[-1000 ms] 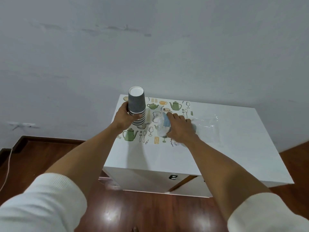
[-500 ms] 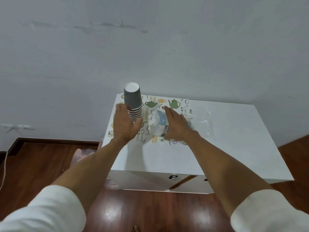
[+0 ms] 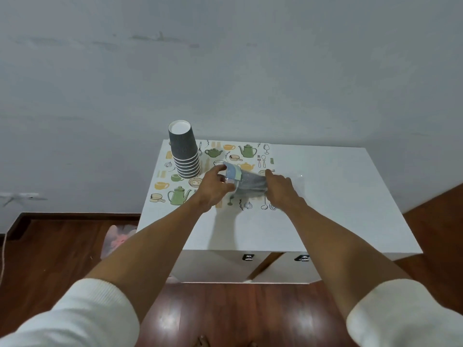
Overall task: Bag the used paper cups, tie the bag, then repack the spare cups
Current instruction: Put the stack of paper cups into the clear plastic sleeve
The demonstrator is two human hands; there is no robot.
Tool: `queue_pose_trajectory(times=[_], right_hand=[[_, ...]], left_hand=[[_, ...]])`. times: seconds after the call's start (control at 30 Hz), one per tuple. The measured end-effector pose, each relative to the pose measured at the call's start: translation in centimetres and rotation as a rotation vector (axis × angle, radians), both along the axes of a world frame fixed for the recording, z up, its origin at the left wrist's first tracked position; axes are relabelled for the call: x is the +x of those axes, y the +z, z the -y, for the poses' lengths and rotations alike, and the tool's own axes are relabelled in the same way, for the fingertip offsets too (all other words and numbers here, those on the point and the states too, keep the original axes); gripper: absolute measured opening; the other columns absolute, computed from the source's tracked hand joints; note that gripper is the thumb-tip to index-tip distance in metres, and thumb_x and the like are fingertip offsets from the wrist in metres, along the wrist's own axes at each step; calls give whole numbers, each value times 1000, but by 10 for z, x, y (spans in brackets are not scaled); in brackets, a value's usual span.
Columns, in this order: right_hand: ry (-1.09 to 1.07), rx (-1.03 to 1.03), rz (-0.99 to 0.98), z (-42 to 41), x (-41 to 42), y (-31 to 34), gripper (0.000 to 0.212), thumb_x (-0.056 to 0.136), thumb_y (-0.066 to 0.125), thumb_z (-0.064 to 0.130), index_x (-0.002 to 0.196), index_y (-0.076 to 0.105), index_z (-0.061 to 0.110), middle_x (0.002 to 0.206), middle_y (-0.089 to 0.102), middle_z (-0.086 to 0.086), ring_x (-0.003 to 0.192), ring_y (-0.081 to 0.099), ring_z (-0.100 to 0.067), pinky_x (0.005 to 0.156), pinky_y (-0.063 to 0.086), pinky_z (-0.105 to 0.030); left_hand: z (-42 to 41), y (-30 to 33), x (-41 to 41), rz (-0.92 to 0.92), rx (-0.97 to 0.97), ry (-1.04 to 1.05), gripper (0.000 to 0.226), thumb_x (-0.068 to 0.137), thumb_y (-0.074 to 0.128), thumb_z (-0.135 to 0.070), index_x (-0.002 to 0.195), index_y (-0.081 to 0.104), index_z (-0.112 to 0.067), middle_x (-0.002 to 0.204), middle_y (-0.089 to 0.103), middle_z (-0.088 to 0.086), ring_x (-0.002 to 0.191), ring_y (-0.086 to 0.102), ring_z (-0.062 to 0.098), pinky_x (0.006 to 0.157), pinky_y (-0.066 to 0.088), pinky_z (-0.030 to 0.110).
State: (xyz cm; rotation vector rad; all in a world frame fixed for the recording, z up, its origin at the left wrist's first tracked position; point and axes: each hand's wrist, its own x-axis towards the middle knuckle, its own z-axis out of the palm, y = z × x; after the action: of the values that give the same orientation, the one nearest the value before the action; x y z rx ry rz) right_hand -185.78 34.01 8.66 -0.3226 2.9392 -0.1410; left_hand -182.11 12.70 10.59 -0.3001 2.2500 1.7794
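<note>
Grey stacked cups (image 3: pixel 185 151) stood inverted at frame centre-left on the worktop (image 3: pixel 325 196); left hand (image 3: pixel 213 189) and right hand (image 3: pixel 279 189) fingers gripped the clear plastic sleeve (image 3: pixel 248 182).

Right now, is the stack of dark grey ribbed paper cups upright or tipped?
Upright, upside down: the stack of dark grey ribbed paper cups stands on the white table, white base up.

The clear sleeve (image 3: pixel 250 182) blurs its contents, and the pink bag (image 3: pixel 117 240) sits half-hidden behind the cabinet (image 3: pixel 325 196).

Dark grey ribbed cup stack (image 3: pixel 185 152), teapot-patterned mat (image 3: pixel 175 194), white cabinet (image 3: pixel 325 196), seemingly clear blue-edged sleeve (image 3: pixel 246 182)
</note>
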Motion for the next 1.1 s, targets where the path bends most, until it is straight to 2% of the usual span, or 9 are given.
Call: queue_pose_trajectory(times=[0.13,0.33,0.4,0.53,0.63,0.7,0.9,1.0,1.1], right_hand=[[-14,104,-49,-3,4,9,29,82,56,-3,98,62,20,104,71,-4,105,65,-30,92,38,-37],[-116,296,-95,-9,4,17,34,86,59,10,118,61,20,115,63,-3,115,55,-28,98,36,-38],[-122,269,-47,-13,4,18,53,87,61,16,138,50,17,134,53,-10,128,45,-33,105,33,-43],[205,166,47,-2,2,18,122,76,78,37,161,-8,23,170,-5,-7,156,0,-30,121,5,-58],[370,62,-6,19,9,21,99,84,74,30,161,12,24,161,33,-6,147,33,-27,116,20,-51],[343,75,-54,25,14,21,76,90,66,21,154,25,24,130,61,-5,123,55,-30,103,31,-47],[176,43,-104,12,11,18,72,88,54,4,153,28,22,124,63,-4,116,58,-30,93,33,-43],[134,34,-106,19,5,25,65,88,54,3,148,33,20,124,64,-3,115,59,-29,89,33,-42],[146,46,-118,34,3,29,66,90,57,7,150,32,20,123,64,-3,115,60,-29,94,36,-44]], left_hand=[[2,3,4,-7,34,73,92,70,90,-7,144,39,-25,108,66,14,87,67,27,74,57,38],[17,7,14,-106,-206,-7,73,67,92,-7,134,60,-10,92,64,-1,74,62,12,60,48,14],[24,5,16,-143,-410,-68,79,65,91,-9,136,58,-11,103,64,4,83,61,18,68,49,24],[22,-4,20,-209,-995,-180,91,56,90,-43,135,48,-22,130,43,11,115,49,32,96,45,44],[11,-10,22,-310,-1193,-287,92,63,84,-49,137,40,-19,147,40,10,131,40,33,104,35,45],[6,-8,23,-341,-1265,-353,83,70,76,-45,139,39,-18,135,54,6,123,47,31,100,36,41],[27,51,13,-538,-1465,-380,68,56,71,-49,116,57,-19,112,57,4,106,50,28,91,32,40],[42,96,4,-511,-1342,-342,76,57,72,-56,124,54,-25,117,57,0,111,51,26,98,31,42],[59,129,-2,-468,-976,-191,80,58,77,-57,129,52,-27,117,61,-4,108,58,21,97,36,43]])
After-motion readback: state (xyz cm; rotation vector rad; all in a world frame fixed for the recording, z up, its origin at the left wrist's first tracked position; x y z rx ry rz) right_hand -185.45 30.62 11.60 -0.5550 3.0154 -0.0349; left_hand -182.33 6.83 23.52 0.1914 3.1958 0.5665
